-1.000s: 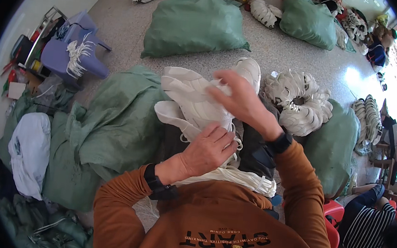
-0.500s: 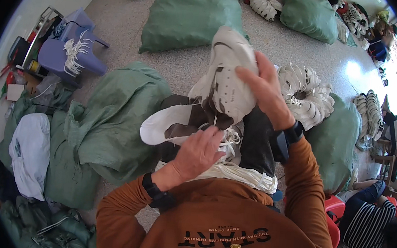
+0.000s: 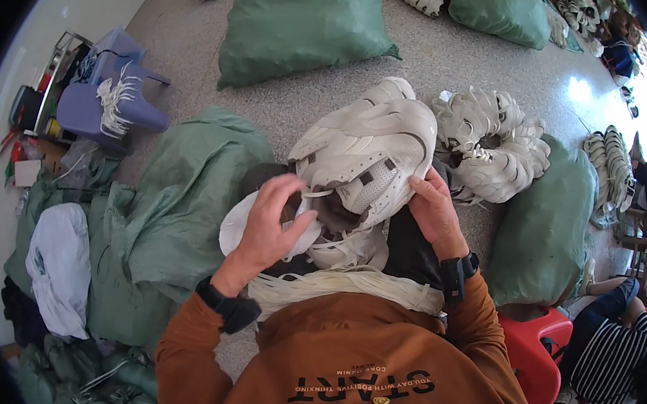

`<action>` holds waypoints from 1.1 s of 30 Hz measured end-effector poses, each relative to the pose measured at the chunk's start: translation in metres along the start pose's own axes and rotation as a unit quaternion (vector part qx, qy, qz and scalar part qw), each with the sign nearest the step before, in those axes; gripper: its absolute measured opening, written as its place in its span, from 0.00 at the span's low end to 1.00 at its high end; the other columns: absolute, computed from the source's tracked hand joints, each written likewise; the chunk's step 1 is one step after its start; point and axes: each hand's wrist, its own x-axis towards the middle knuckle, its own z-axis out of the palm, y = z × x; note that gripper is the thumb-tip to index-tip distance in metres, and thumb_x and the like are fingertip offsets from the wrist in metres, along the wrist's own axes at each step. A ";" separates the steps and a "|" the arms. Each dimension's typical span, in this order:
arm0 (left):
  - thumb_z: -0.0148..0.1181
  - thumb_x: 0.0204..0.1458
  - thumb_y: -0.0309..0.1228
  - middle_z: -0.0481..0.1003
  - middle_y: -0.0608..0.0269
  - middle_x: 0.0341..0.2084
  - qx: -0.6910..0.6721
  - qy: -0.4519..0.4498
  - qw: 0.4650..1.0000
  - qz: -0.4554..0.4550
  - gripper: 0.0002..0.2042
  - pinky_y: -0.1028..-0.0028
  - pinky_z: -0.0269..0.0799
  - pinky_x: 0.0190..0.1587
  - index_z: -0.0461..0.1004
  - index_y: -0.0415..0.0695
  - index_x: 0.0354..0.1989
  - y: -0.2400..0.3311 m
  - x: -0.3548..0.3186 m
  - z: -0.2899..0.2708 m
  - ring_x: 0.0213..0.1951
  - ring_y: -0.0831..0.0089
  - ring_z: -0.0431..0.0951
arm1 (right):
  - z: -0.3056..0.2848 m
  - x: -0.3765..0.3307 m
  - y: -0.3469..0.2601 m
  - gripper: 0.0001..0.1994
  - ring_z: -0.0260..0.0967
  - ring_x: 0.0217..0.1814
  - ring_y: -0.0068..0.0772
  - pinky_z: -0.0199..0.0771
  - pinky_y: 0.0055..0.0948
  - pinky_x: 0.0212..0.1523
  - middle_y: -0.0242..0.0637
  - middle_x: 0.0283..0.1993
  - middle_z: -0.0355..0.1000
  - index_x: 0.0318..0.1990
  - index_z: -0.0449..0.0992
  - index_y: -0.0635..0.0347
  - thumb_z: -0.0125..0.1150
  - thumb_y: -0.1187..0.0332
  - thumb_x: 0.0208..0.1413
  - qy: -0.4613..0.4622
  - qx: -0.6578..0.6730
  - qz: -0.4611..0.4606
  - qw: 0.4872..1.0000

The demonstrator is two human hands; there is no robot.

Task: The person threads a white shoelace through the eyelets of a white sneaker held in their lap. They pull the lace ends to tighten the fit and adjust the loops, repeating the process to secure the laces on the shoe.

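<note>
A bundle of white shoe uppers (image 3: 367,148), with perforated panels and dark lining, stands over my lap. My right hand (image 3: 439,216) grips its right edge, thumb on the outer face. On the left, my left hand (image 3: 266,224) is raised with thumb and fingers apart. A short pale lace (image 3: 318,194) sticks out of the upper's opening toward those fingertips; whether they touch it is unclear. Behind that hand a white upper piece (image 3: 235,221) hangs over my leg, partly hidden. A hank of cream laces (image 3: 347,285) lies across my lap.
A coil of white uppers (image 3: 500,167) lies on the floor, right of my knees. Green sacks (image 3: 304,27) stand ahead, with another sack (image 3: 545,221) at right. Green sacking (image 3: 194,191) and a purple stool (image 3: 106,94) are at left. A red stool (image 3: 533,351) and a seated person (image 3: 611,343) are at right.
The upper bundle has come down and turned to show its side and several layered uppers. My right hand has lowered to its edge. My left hand has moved left, lifting with fingers spread.
</note>
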 end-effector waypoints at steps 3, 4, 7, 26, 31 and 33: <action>0.68 0.52 0.29 0.74 0.47 0.55 -0.048 -0.062 0.996 -0.053 0.30 0.68 0.67 0.61 0.65 0.37 0.64 -0.017 0.039 0.015 0.56 0.60 0.75 | -0.010 0.001 -0.003 0.21 0.70 0.64 0.32 0.67 0.35 0.66 0.40 0.62 0.72 0.63 0.69 0.65 0.55 0.72 0.63 -0.042 0.058 0.016 0.997; 0.67 0.53 0.28 0.74 0.47 0.56 -0.094 -0.115 0.983 -0.107 0.31 0.68 0.66 0.63 0.64 0.37 0.65 -0.024 0.049 0.018 0.58 0.60 0.74 | -0.006 0.001 -0.007 0.21 0.70 0.64 0.32 0.66 0.36 0.67 0.40 0.62 0.72 0.63 0.69 0.65 0.54 0.73 0.63 -0.065 0.079 0.020 0.995; 0.68 0.52 0.29 0.74 0.46 0.56 -0.096 -0.116 0.988 -0.018 0.34 0.64 0.69 0.60 0.63 0.38 0.67 -0.034 0.067 0.024 0.56 0.56 0.76 | 0.013 0.001 -0.021 0.20 0.71 0.63 0.33 0.68 0.36 0.65 0.41 0.60 0.74 0.62 0.70 0.66 0.52 0.74 0.62 -0.126 0.150 0.057 0.979; 0.68 0.56 0.30 0.73 0.58 0.59 -0.149 -0.057 0.986 0.058 0.31 0.65 0.72 0.62 0.64 0.42 0.68 -0.084 0.027 0.053 0.57 0.65 0.75 | 0.024 0.055 0.043 0.37 0.67 0.54 0.34 0.71 0.33 0.54 0.45 0.53 0.69 0.62 0.65 0.72 0.74 0.56 0.53 0.198 -0.460 -0.216 0.838; 0.68 0.55 0.29 0.73 0.59 0.58 -0.327 -0.005 0.944 -0.054 0.31 0.67 0.71 0.61 0.64 0.41 0.67 -0.083 0.023 0.075 0.57 0.67 0.75 | 0.052 0.057 0.037 0.38 0.74 0.49 0.40 0.75 0.36 0.49 0.53 0.48 0.74 0.56 0.67 0.76 0.75 0.51 0.50 0.216 -0.357 -0.151 0.896; 0.68 0.56 0.28 0.74 0.59 0.58 -0.294 0.010 0.954 -0.056 0.30 0.67 0.71 0.61 0.65 0.41 0.67 -0.073 0.025 0.073 0.57 0.68 0.75 | 0.058 0.049 0.020 0.39 0.75 0.45 0.39 0.77 0.37 0.45 0.53 0.45 0.76 0.53 0.67 0.77 0.77 0.49 0.48 0.178 -0.405 -0.109 0.890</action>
